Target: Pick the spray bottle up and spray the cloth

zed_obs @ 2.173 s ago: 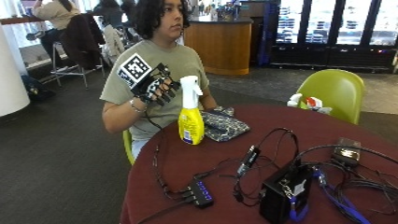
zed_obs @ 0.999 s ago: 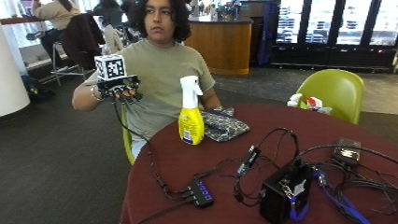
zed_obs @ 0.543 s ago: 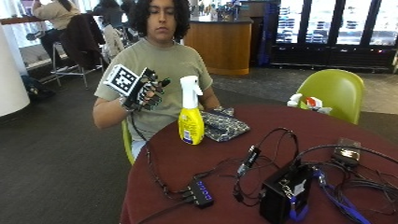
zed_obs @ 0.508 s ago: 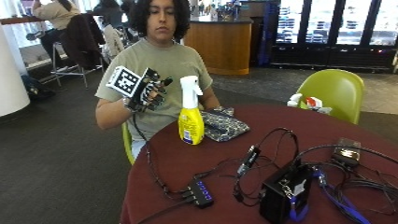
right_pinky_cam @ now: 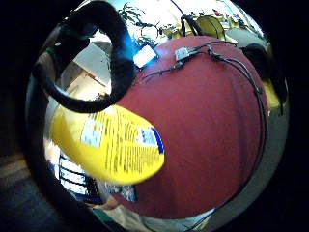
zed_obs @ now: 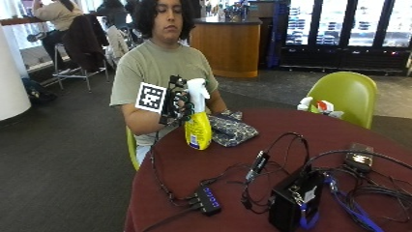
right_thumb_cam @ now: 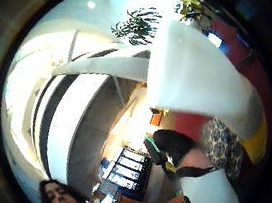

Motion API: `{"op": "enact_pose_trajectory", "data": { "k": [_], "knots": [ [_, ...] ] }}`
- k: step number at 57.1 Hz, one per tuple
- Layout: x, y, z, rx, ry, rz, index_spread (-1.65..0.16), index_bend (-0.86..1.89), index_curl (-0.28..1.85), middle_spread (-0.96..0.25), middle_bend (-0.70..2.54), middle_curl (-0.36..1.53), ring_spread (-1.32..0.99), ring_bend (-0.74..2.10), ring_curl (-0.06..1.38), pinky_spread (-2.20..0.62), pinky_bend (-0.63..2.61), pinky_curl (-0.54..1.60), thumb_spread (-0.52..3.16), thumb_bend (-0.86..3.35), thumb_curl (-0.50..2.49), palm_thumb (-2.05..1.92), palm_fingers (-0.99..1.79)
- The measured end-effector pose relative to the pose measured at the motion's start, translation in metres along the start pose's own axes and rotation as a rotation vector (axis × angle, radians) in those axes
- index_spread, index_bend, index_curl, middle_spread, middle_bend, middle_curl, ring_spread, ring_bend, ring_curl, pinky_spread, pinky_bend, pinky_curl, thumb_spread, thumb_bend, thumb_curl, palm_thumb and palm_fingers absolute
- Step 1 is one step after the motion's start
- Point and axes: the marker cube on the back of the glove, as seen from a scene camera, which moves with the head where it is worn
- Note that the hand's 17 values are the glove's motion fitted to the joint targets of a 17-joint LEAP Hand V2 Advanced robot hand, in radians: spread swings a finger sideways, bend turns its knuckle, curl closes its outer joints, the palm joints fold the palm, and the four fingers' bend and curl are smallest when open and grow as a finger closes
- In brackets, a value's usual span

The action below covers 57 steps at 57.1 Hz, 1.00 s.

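Reaching beside spray bottle neck: right hand, grip state cannot tell (fingers overlap white head); folded cloth just behind on surface.

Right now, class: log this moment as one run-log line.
phase: reaching | right hand: at spray bottle neck, grip unclear | bottle: upright on table | cloth: beside bottle, unsprayed

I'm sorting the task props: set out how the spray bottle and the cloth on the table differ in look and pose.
The spray bottle stands upright, while the cloth lies low and bunched on the table. The spray bottle is plain yellow with a white head; the cloth is dark with a pale pattern. The gloved right hand is at the spray bottle's neck; nothing touches the cloth. Both sit side by side at the table's edge nearest the person.
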Motion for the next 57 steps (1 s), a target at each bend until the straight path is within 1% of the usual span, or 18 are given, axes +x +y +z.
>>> {"op": "enact_pose_trajectory", "data": {
  "k": [3, 7, 11, 13, 16, 21, 25, 28, 30, 33, 38, 42, 44, 47, 50, 52, 53, 57],
  "knots": [
    [0.002, -0.001, 0.006, -0.033, 0.001, -0.01, -0.2, 0.07, 0.18, 0.05, 0.24, 0.35, -0.03, 0.45, 0.37, 0.15, 0.44, 0.38, 0.96, -0.03, 0.34, 0.52, 0.43],
    [0.005, -0.014, 0.018, 0.017, 0.003, -0.031, -0.19, 0.08, 0.18, 0.04, 0.25, 0.35, -0.03, 0.47, 0.37, 0.14, 0.45, 0.38, 0.95, -0.03, 0.34, 0.52, 0.44],
    [0.008, -0.015, 0.024, -0.067, 0.01, -0.059, -0.19, 0.08, 0.17, 0.04, 0.25, 0.36, -0.04, 0.49, 0.37, 0.13, 0.45, 0.38, 0.94, -0.03, 0.34, 0.52, 0.45],
    [0.007, -0.017, 0.028, -0.091, 0.016, -0.034, -0.18, 0.08, 0.17, 0.03, 0.25, 0.36, -0.04, 0.49, 0.37, 0.13, 0.45, 0.38, 0.93, -0.03, 0.35, 0.52, 0.45],
    [0.005, -0.028, 0.038, -0.066, 0.033, 0.02, -0.19, 0.09, 0.17, 0.03, 0.25, 0.36, -0.05, 0.5, 0.37, 0.11, 0.45, 0.38, 0.92, -0.03, 0.35, 0.52, 0.45],
    [0.008, -0.041, 0.053, -0.047, 0.063, -0.03, -0.19, 0.09, 0.17, 0.02, 0.25, 0.36, -0.06, 0.51, 0.37, 0.1, 0.45, 0.38, 0.92, -0.03, 0.35, 0.51, 0.46],
    [0.009, -0.053, 0.063, -0.062, 0.094, 0.018, -0.19, 0.1, 0.17, 0.02, 0.25, 0.36, -0.07, 0.53, 0.37, 0.09, 0.43, 0.37, 0.91, -0.01, 0.35, 0.55, 0.49],
    [0.01, -0.06, 0.068, -0.07, 0.106, 0.033, -0.21, 0.13, 0.18, 0.0, 0.27, 0.37, -0.09, 0.56, 0.37, 0.08, 0.37, 0.35, 0.92, 0.02, 0.38, 0.65, 0.59],
    [0.011, -0.066, 0.072, -0.063, 0.104, 0.049, -0.22, 0.15, 0.19, -0.01, 0.29, 0.37, -0.11, 0.59, 0.37, 0.06, 0.32, 0.33, 0.92, 0.05, 0.41, 0.73, 0.7],
    [0.011, -0.07, 0.076, -0.11, 0.096, 0.097, -0.23, 0.16, 0.21, -0.06, 0.35, 0.39, -0.14, 0.61, 0.36, 0.01, 0.29, 0.32, 0.91, 0.08, 0.44, 0.82, 0.96],
    [0.009, -0.079, 0.081, -0.237, 0.051, 0.176, -0.26, 0.2, 0.27, -0.12, 0.34, 0.4, -0.16, 0.55, 0.37, -0.07, 0.35, 0.34, 0.75, 0.05, 0.49, 0.89, 1.16],
    [0.004, -0.085, 0.078, -0.296, -0.059, 0.234, -0.27, 0.21, 0.31, -0.15, 0.39, 0.43, -0.17, 0.52, 0.39, -0.12, 0.35, 0.36, 0.64, 0.02, 0.53, 0.92, 1.23],
    [0.001, -0.087, 0.074, -0.266, -0.114, 0.22, -0.27, 0.21, 0.33, -0.16, 0.4, 0.44, -0.17, 0.5, 0.39, -0.13, 0.35, 0.36, 0.6, 0.01, 0.54, 0.94, 1.25],
    [-0.006, -0.092, 0.066, -0.153, -0.171, 0.148, -0.27, 0.25, 0.36, -0.18, 0.41, 0.45, -0.18, 0.48, 0.39, -0.15, 0.33, 0.36, 0.54, 0.0, 0.57, 0.97, 1.26],
    [-0.023, -0.095, 0.05, -0.112, -0.201, 0.176, -0.27, 0.3, 0.39, -0.18, 0.46, 0.47, -0.19, 0.47, 0.4, -0.17, 0.3, 0.36, 0.47, -0.02, 0.59, 0.98, 1.33],
    [-0.036, -0.098, 0.039, -0.112, -0.205, 0.179, -0.27, 0.31, 0.41, -0.18, 0.47, 0.47, -0.2, 0.48, 0.4, -0.19, 0.31, 0.36, 0.44, -0.02, 0.6, 0.99, 1.35],
    [-0.043, -0.099, 0.034, -0.124, -0.205, 0.154, -0.27, 0.31, 0.41, -0.18, 0.47, 0.48, -0.2, 0.49, 0.41, -0.21, 0.32, 0.36, 0.42, -0.03, 0.61, 0.98, 1.38],
    [-0.066, -0.099, 0.017, -0.215, -0.185, -0.014, -0.26, 0.34, 0.44, -0.19, 0.5, 0.49, -0.21, 0.51, 0.42, -0.25, 0.34, 0.37, 0.37, -0.03, 0.63, 0.98, 1.4]
  ]
}}
